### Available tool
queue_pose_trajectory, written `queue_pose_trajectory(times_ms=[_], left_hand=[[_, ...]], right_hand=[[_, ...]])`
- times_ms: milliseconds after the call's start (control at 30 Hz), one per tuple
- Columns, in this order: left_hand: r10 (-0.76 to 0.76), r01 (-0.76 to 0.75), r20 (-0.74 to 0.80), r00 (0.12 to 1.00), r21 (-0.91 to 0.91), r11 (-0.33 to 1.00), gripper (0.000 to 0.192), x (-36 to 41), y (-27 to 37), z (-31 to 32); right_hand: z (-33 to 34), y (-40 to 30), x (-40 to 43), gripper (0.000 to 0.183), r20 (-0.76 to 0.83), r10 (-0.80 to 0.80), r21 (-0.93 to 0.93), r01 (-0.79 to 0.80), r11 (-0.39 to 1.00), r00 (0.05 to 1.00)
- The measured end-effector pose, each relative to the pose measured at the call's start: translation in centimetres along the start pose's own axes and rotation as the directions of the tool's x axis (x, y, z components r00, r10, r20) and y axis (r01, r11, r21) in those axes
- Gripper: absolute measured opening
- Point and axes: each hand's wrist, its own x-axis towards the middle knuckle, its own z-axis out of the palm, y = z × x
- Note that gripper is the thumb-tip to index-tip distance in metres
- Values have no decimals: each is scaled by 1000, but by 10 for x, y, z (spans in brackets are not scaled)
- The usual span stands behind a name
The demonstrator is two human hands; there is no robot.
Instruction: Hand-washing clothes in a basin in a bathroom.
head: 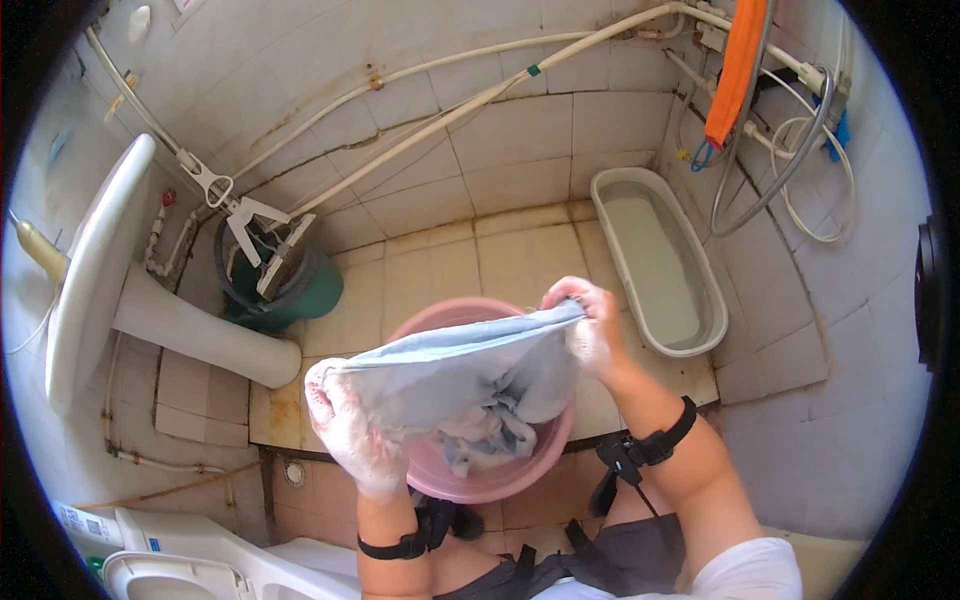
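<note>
A wet, light blue-grey cloth garment is stretched between my two hands, its upper edge pulled nearly straight. My left hand, covered in suds, grips the left end of that edge. Higher up, my soapy right hand clutches the other end in a closed fist. The lower part of the cloth hangs into a pink plastic basin, where bunched fabric lies. How much water the basin holds is hidden by the cloth.
A long white tub of cloudy water stands at right. Left are a green bucket holding sponge mops and a pedestal washbasin. A toilet is at lower left. An orange cloth and a shower hose hang upper right.
</note>
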Motion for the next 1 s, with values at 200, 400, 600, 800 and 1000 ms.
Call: queue_pose_trajectory(times_ms=[200,400,600,800,1000], left_hand=[[-489,542,245,837,-486,685,22,-3,-11,2],[-501,642,402,766,-483,595,18,-16,-37,19],[-588,743,460,665,-490,456,19,-24,-51,29],[-545,679,421,725,-571,462,19,-43,-58,45],[-696,803,406,592,-373,466,20,-48,-66,67]], right_hand=[[-10,12,-3,26,457,62,-140,3,990,887],[37,-3,-31,52,463,-199,-128,287,949,864],[36,14,-22,34,387,134,71,-174,982,912],[51,19,-19,18,225,63,390,-149,909,972],[57,-7,-26,15,38,-160,-353,163,921,986]])
